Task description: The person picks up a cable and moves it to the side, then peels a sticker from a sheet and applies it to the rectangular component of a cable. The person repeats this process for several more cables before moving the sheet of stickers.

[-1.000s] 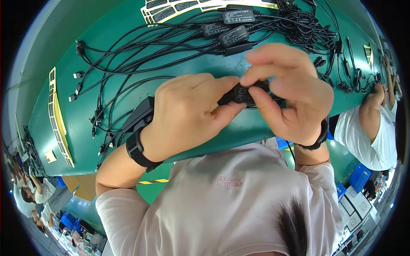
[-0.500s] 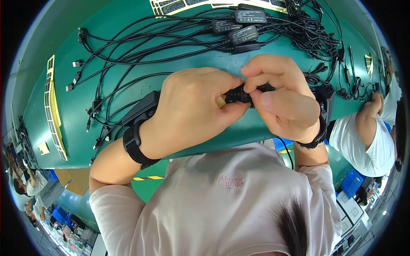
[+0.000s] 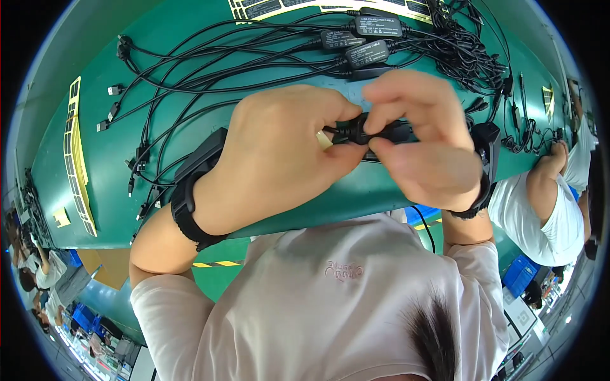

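My left hand [image 3: 279,152] is closed, its thumb and fingers pinching a black cable [image 3: 358,129] at a thicker, ribbed part. A small cream-coloured piece [image 3: 325,140] shows between those same fingers. From the other side, my right hand [image 3: 435,143] has its thumb and a curled finger on the black part, while its upper finger is raised and blurred. Much of the cable is hidden by both hands. Beyond them, charging cables [image 3: 241,73] with labelled black boxes [image 3: 378,27] lie on the green table [image 3: 108,184].
Label sheets lie at the left [image 3: 77,165] and along the far edge [image 3: 273,9]. A tangle of black cables [image 3: 467,60] fills the far right. USB plugs [image 3: 115,90] point left. Another person in a white shirt [image 3: 540,216] sits at the right.
My left hand has shifted slightly left and away from me. The right hand's fingers have opened a little and its upper finger has lifted; the cable stays between the hands.
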### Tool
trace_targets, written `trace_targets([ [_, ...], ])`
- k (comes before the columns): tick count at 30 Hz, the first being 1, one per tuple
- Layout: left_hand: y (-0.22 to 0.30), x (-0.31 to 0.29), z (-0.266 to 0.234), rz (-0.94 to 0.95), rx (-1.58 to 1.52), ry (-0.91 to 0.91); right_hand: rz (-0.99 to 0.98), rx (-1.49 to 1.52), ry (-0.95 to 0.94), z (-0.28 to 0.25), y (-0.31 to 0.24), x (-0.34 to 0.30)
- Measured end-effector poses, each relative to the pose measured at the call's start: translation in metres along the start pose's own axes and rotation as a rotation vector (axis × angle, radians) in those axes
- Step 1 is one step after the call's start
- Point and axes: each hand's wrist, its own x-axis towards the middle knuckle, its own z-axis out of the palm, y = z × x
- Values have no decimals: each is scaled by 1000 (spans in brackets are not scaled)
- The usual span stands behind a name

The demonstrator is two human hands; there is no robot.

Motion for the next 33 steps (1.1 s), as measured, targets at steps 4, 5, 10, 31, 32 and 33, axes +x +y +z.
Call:
trace_targets([
  [4,3,-3,-1,-97,-119,-101,-162,-22,35,-5,7,5],
  [5,4,-3,-1,-100,-120,-103,-172,-18,38,-6,7,5],
  [10,3,-3,-1,-89,-104,-110,-113,-15,50,0,2,2],
  [31,-2,-5,7,-93,-148,-121,55,74,-138,-8,10,8],
  [32,-2,-6,8,-94,-148,-122,55,44,-147,-8,9,10],
  [33,-3,-6,8,-85,-138,-110,83,27,-155,-8,8,11],
])
